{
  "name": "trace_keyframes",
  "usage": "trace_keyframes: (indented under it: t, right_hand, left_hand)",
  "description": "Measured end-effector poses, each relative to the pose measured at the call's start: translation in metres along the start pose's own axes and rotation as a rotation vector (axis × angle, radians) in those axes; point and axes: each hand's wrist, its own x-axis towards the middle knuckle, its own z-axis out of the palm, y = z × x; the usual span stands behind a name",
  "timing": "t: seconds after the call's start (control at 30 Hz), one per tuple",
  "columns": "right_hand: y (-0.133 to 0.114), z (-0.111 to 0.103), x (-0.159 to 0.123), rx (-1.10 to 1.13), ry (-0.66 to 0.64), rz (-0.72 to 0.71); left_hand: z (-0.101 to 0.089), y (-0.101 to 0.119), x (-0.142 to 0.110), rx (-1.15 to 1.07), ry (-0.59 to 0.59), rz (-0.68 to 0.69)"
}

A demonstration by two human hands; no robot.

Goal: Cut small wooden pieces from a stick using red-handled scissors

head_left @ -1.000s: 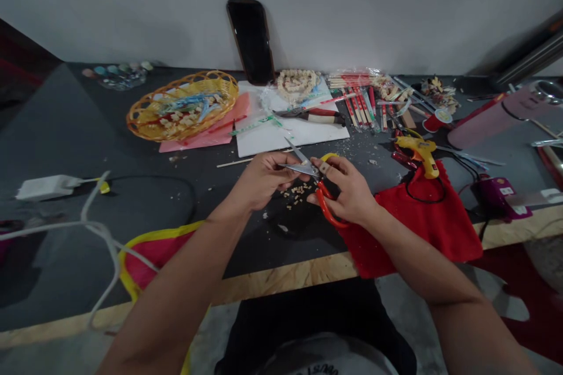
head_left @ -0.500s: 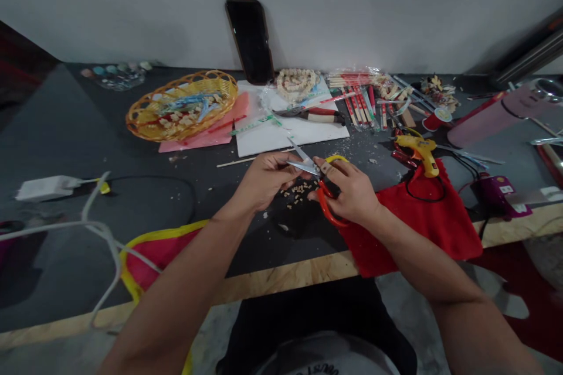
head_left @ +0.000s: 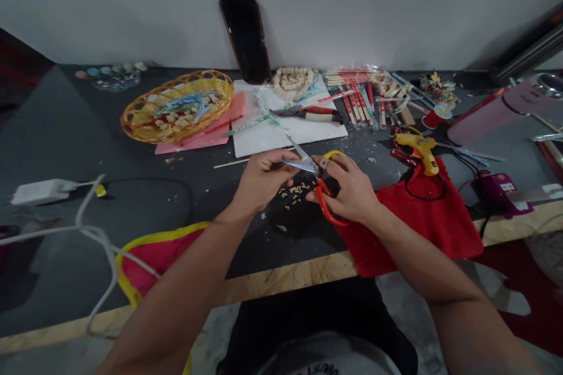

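My right hand grips a pair of scissors with red and yellow handles; their blades stand apart and point up and left. My left hand is closed in a pinch beside the blades, and what its fingertips hold is too small or hidden to name. Beneath both hands, several short pale cut pieces lie scattered on the dark tabletop. A thin wooden stick rests on the table just past my left hand.
Behind my hands are a wicker basket, pliers on a white board and a leaning phone. To the right are a yellow glue gun, a red cloth and a pink bottle. A white cable loops at left.
The view has shifted slightly, so things on the left sit a little further left. Both hands keep nearly the same pose, and the scissors blades are still apart.
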Motion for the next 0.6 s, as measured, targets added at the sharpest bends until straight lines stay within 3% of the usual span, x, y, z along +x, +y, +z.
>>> trace_keyframes:
  t: [0.23,0.6]
  right_hand:
    - [0.0022,0.0048,-0.0011,0.098,-0.019,-0.028]
    - [-0.0020,0.0022,-0.0030,0.033,-0.017,-0.028]
  left_hand:
    - [-0.0029,0.0012,0.0000,-0.106,-0.088,-0.111]
    - [0.0007,-0.0007,-0.0012,-0.108,-0.072,-0.045]
